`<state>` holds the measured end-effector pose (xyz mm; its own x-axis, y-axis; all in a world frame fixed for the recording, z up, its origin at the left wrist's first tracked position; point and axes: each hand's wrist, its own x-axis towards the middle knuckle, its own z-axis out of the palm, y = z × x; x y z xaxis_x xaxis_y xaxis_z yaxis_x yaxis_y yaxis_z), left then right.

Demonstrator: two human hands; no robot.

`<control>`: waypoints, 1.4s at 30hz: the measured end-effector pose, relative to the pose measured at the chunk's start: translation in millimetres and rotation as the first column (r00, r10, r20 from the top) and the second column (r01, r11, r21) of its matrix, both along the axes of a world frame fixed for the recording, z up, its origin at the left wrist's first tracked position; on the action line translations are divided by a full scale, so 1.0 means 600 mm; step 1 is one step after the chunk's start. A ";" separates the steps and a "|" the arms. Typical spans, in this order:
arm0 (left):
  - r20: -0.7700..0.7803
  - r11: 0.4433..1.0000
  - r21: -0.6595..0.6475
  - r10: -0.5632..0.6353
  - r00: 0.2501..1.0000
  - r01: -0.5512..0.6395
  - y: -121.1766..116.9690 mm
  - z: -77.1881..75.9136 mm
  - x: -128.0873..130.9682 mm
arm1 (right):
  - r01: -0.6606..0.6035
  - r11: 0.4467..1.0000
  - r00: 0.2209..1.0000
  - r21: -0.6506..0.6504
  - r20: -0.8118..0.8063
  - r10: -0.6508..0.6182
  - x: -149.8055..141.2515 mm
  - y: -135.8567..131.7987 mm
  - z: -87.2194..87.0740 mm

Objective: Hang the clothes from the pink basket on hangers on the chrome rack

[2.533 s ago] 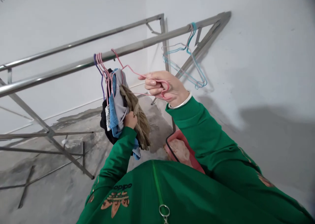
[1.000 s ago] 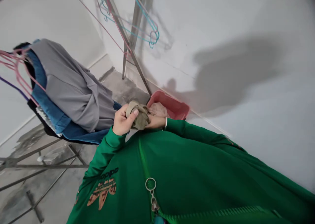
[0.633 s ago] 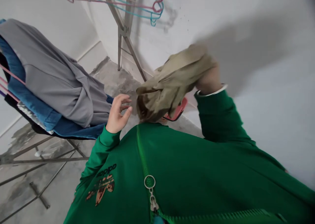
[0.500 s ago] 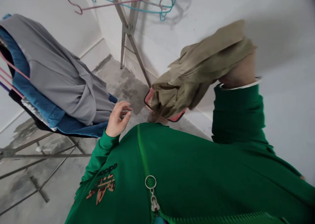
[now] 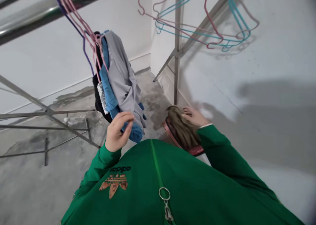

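Note:
My right hand (image 5: 195,117) grips the top of a crumpled olive-brown garment (image 5: 184,127), its exact kind hidden by the folds. The cloth hangs down over a pink basket (image 5: 170,132) with a dark rim, low by the wall. In front of the hanging clothes, my left hand (image 5: 118,132) holds nothing, its fingers curved and the thumb apart. Just beyond it are a grey garment (image 5: 122,70) and a blue garment (image 5: 108,86) on pink hangers (image 5: 92,37).
A thick metal rail (image 5: 32,22) crosses the upper left and bears the hangers. Pink and blue bare hangers (image 5: 197,30) hang at the upper right. Crossed metal legs (image 5: 49,112) stand on the concrete floor (image 5: 22,185). A white wall (image 5: 276,70) rises on the right.
My right hand has come down from its raised position, bringing the olive garment down to the basket. The view has shifted, showing the rail and more hangers. My left hand stays empty.

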<state>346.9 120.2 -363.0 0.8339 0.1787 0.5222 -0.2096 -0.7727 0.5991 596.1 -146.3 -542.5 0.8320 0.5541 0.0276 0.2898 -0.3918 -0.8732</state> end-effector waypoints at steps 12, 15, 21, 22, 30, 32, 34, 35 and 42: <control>0.096 0.927 0.149 0.333 0.938 -0.344 0.027 -0.030 0.028 | -0.424 0.904 0.837 -0.050 0.360 0.412 -0.161 0.392 0.254; 0.090 0.922 0.086 0.370 0.925 -0.377 0.048 -0.035 0.036 | -0.456 0.882 0.833 -0.121 0.290 0.471 -0.158 0.397 0.226; 0.111 0.847 -0.100 0.531 0.840 -0.522 0.106 -0.044 0.060 | -0.553 0.830 0.828 0.075 0.160 0.537 -0.152 0.362 0.168; 0.068 0.849 -0.181 0.515 0.855 -0.496 0.117 -0.045 0.067 | -0.559 0.820 0.827 0.124 0.150 0.541 -0.153 0.358 0.164; -0.095 0.776 -0.621 0.061 0.994 -0.107 0.147 -0.032 0.151 | -0.544 0.794 0.836 0.273 0.252 0.487 -0.158 0.349 0.157; -0.053 0.810 -0.576 0.098 0.994 -0.111 0.143 -0.033 0.163 | -0.521 0.806 0.848 0.280 0.273 0.454 -0.155 0.341 0.156; -0.039 0.861 -0.465 0.210 0.977 -0.204 0.140 -0.038 0.168 | -0.507 0.807 0.857 0.302 0.273 0.437 -0.155 0.332 0.152; -0.048 0.875 -0.390 0.290 0.956 -0.286 0.137 -0.041 0.166 | -0.500 0.810 0.863 0.306 0.259 0.435 -0.155 0.329 0.149; 0.024 0.714 0.227 0.676 0.736 -0.663 0.078 -0.051 0.103 | -0.512 0.827 0.859 0.233 0.154 0.489 -0.180 0.333 0.103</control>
<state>408.5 167.0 -393.8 0.5667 0.5955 0.5694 0.4394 -0.8031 0.4026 488.3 53.3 -480.6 0.4304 0.8568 0.2841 0.4612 0.0618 -0.8851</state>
